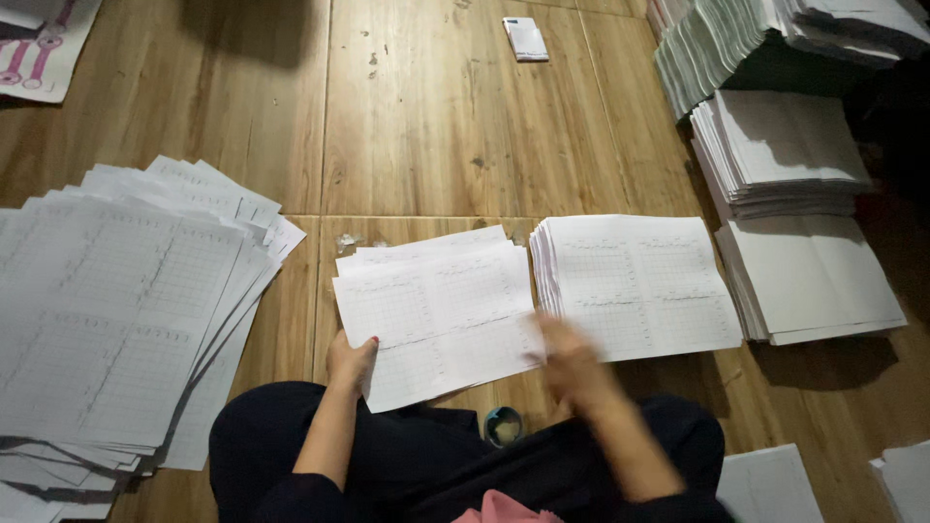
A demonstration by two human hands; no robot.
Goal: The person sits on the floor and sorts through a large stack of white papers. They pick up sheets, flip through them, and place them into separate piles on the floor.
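Hands (354,360) grip fanned printed sheets (436,305) beside neat paper stack (639,281).

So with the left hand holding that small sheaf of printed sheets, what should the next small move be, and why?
Probably the right hand, blurred at the sheaf's right edge, slides one sheet off the neat stack beside it onto the sheaf. The left hand pinches the sheaf's lower left corner, and its sheets lie fanned rather than squared.

small white packet (526,39) on far floor

Loose sheets (436,310) left of paper stack (639,281)
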